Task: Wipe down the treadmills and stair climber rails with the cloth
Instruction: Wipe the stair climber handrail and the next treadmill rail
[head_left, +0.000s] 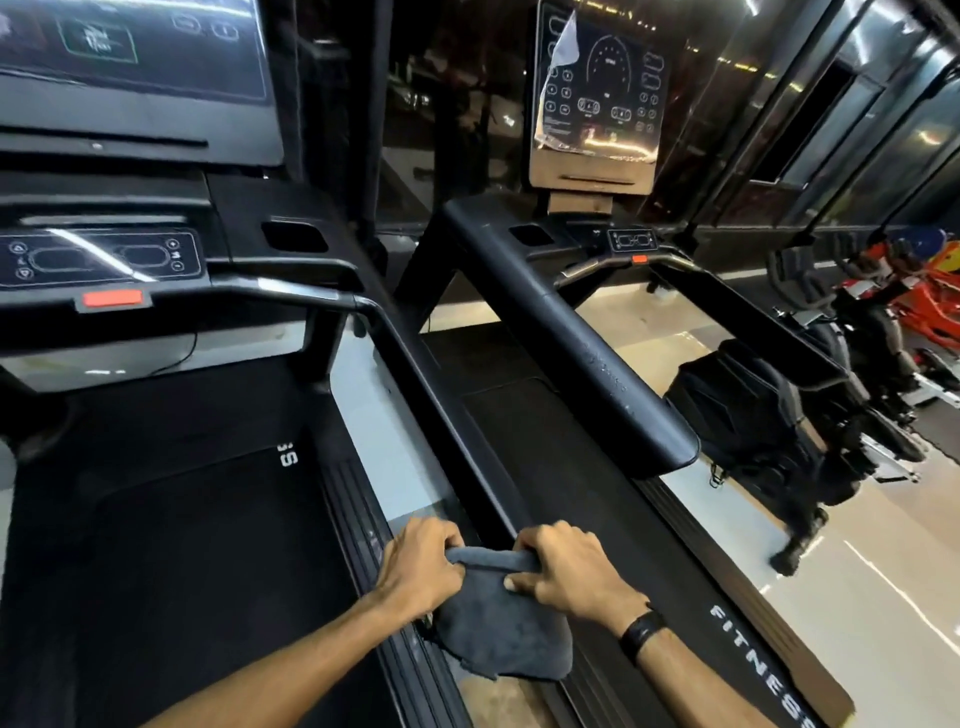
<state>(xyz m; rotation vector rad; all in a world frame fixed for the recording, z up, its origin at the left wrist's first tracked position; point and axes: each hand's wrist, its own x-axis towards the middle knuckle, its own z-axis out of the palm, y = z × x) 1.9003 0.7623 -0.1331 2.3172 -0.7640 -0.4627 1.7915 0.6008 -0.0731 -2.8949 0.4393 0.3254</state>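
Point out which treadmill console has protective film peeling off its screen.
The right treadmill's console: pale film curls away at its upper left corner. The left console shows no loose film.

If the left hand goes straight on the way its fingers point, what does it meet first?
The left hand points right along the cloth, so it would probably meet the right hand first, which grips the same rolled edge; the depth is hard to judge.
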